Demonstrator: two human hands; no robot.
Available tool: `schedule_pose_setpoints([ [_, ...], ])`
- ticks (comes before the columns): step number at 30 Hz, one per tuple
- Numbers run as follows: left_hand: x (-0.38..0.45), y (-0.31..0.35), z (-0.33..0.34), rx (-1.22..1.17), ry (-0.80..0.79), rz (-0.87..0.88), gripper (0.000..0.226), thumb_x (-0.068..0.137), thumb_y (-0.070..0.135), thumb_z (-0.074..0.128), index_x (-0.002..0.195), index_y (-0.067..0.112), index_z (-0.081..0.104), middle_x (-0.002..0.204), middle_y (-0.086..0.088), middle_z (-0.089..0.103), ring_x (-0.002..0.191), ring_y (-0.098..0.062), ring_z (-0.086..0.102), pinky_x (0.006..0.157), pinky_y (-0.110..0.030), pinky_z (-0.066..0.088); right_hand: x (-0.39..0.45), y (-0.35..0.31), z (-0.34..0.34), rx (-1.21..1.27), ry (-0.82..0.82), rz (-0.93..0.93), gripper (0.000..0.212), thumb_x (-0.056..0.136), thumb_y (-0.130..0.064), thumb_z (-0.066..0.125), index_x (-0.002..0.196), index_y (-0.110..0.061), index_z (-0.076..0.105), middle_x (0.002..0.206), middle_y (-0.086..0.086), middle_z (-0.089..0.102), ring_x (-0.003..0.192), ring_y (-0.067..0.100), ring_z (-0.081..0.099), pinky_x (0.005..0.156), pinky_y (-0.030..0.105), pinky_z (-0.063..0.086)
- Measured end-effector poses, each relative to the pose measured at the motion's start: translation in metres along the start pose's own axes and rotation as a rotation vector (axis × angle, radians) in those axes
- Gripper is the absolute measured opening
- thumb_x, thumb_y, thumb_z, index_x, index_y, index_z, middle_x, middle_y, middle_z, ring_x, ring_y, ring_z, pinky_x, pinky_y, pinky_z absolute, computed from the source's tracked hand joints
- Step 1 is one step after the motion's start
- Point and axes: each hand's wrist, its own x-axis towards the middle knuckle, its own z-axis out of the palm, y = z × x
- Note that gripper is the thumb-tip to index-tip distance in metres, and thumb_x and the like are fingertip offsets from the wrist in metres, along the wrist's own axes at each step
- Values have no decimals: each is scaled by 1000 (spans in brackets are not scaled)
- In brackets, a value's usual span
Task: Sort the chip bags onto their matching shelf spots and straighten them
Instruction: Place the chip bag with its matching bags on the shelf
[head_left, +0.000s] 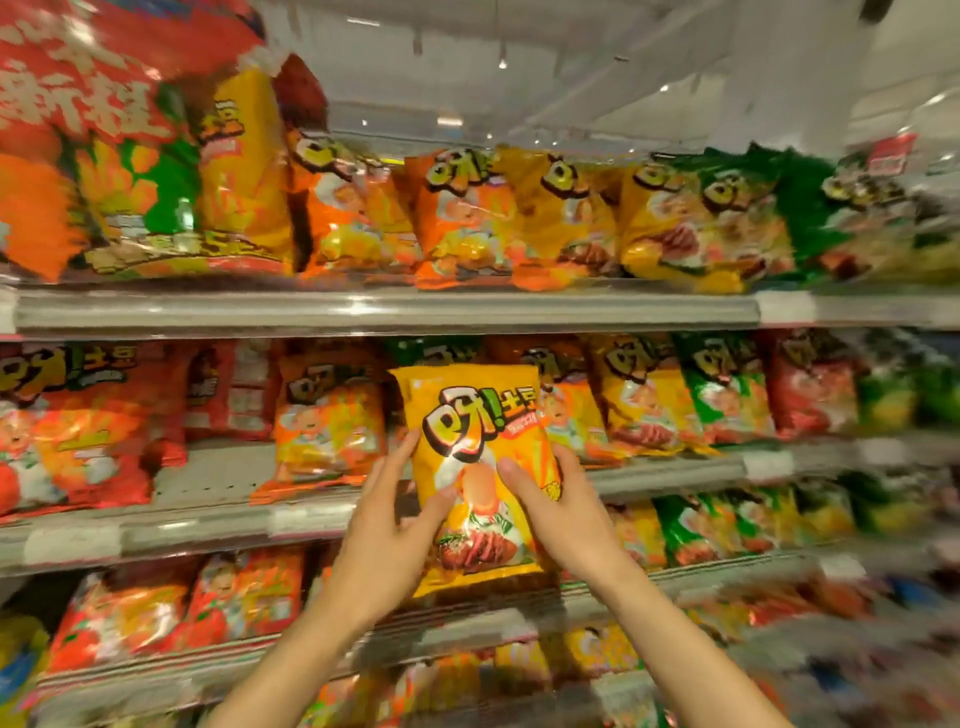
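A yellow chip bag (475, 415) with a meat picture on its front is upright in front of the middle shelf (208, 483). My left hand (389, 525) grips its lower left edge, thumb across the front. My right hand (550, 506) grips its lower right edge, thumb on the front and fingers behind. Matching yellow bags (641, 400) stand just to the right on that shelf. Orange bags (327, 421) stand to the left of the held bag.
The top shelf (384, 306) carries orange, yellow and green bags. Red bags (83, 421) fill the middle shelf's left end, with a bare gap of shelf beside them. Green bags (727, 389) and red bags stand further right. Lower shelves hold more bags. The view is motion-blurred.
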Motion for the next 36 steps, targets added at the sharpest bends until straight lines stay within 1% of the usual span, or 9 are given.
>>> schedule_pose_setpoints([
  [3, -3, 19, 65, -12, -49, 13, 61, 93, 22, 66, 147, 31, 38, 139, 19, 41, 103, 36, 41, 73, 6, 38, -2, 26, -64, -9, 41, 4, 46, 86, -58, 65, 124, -34, 52, 110, -18, 68, 95, -7, 62, 74, 12, 44],
  [8, 3, 45, 160, -3, -162, 21, 66, 90, 42, 65, 148, 43, 34, 146, 18, 40, 110, 25, 46, 74, 0, 42, -5, 57, -161, -17, 124, 41, 53, 83, -65, 62, 125, -33, 55, 110, -19, 68, 99, -1, 65, 82, 21, 50],
  [12, 18, 60, 227, -37, -241, 39, 65, 92, 40, 64, 148, 44, 32, 151, 18, 31, 107, 39, 32, 71, 6, 37, -1, 77, -225, 7, 186, 70, 56, 82, -68, 62, 128, -37, 54, 113, -19, 69, 103, 2, 66, 94, 36, 54],
  [19, 59, 60, 337, -97, -389, 57, 66, 93, 42, 62, 149, 48, 27, 155, 20, 26, 133, 3, 34, 70, 8, 36, 31, 114, -314, -8, 306, 117, 55, 85, -59, 65, 129, -28, 55, 112, -13, 71, 99, 4, 69, 89, 32, 55],
  [23, 90, 52, 399, -164, -430, 84, 66, 89, 54, 62, 143, 62, 24, 154, 25, 27, 133, 5, 39, 85, -4, 45, 57, 130, -359, -49, 356, 148, 60, 80, -64, 65, 129, -30, 57, 112, -10, 73, 98, 7, 71, 92, 39, 57],
  [27, 122, 47, 452, -166, -438, 106, 75, 76, 76, 54, 142, 66, 20, 155, 26, 27, 143, -9, 35, 111, -41, 42, 87, 140, -398, -61, 373, 142, 54, 83, -60, 65, 127, -31, 58, 111, -10, 73, 95, 7, 72, 89, 38, 58],
  [29, 132, 46, 473, -186, -438, 94, 71, 80, 69, 58, 142, 65, 22, 149, 32, 28, 138, -8, 41, 106, -35, 46, 98, 148, -412, -40, 377, 153, 52, 83, -59, 65, 126, -32, 57, 110, -12, 73, 92, 5, 73, 85, 35, 58],
  [32, 137, 49, 495, -165, -436, 100, 66, 91, 51, 63, 144, 57, 23, 124, 56, 19, 120, 3, 50, 83, -3, 44, 110, 159, -430, -57, 384, 159, 48, 83, -60, 65, 123, -35, 57, 110, -14, 72, 94, 4, 71, 83, 31, 58],
  [36, 147, 50, 524, -103, -402, 167, 67, 93, 46, 62, 147, 52, 23, 132, 33, 37, 105, 13, 51, 78, -9, 48, 124, 169, -454, -60, 395, 142, 21, 88, -51, 64, 106, -42, 57, 102, -19, 70, 82, -8, 69, 69, 16, 51],
])
